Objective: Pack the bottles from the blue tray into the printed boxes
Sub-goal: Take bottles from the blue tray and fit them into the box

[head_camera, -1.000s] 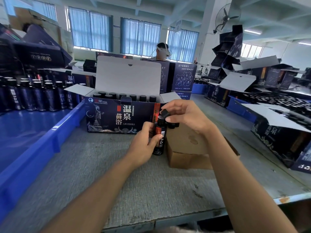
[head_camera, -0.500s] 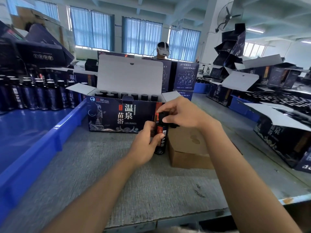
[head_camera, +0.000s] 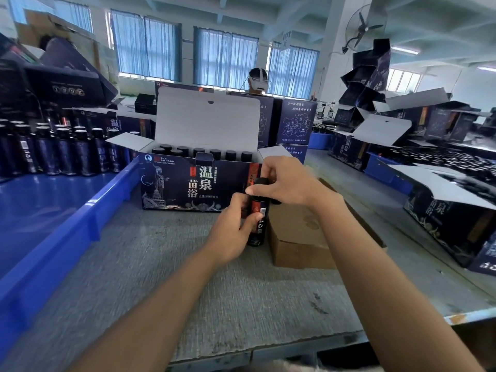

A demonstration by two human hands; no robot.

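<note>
Bottle held upright at frame centre, beside the open printed box point(head_camera: 198, 183).
Left hand point(head_camera: 233, 232) grips the bottle point(head_camera: 257, 221) body; right hand point(head_camera: 287, 181) pinches its cap.

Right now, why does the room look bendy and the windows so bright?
Head view: the wide-angle lens leans the pillar and stretches the forearms near the edges; daylight behind the curtained windows washes pale; the held bottle looks fairly sharp, the boxes at the right soft.
</note>
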